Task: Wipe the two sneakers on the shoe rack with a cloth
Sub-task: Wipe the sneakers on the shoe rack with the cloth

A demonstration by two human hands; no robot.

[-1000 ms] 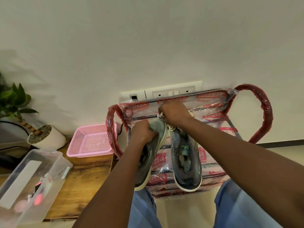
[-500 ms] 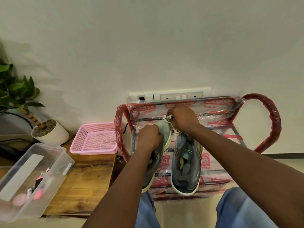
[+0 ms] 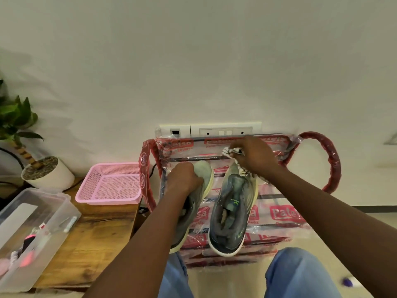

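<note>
Two grey sneakers with pale soles lie toe-away on the plastic-wrapped shoe rack (image 3: 279,214). The left sneaker (image 3: 189,220) is tilted onto its side, and my left hand (image 3: 182,179) grips it near the toe. The right sneaker (image 3: 232,214) lies upright beside it. My right hand (image 3: 255,155) holds a white patterned cloth (image 3: 233,152) bunched against the right sneaker's toe, covering most of the cloth.
A pink mesh basket (image 3: 109,183) sits on a wooden bench (image 3: 96,239) left of the rack. A clear plastic box (image 3: 32,231) and a potted plant (image 3: 45,173) are farther left. A wall socket panel (image 3: 210,131) is behind the rack. My knees are below.
My right hand with the cloth has moved right, from the left sneaker's toe to the right sneaker's toe. My left hand keeps its grip on the left sneaker.
</note>
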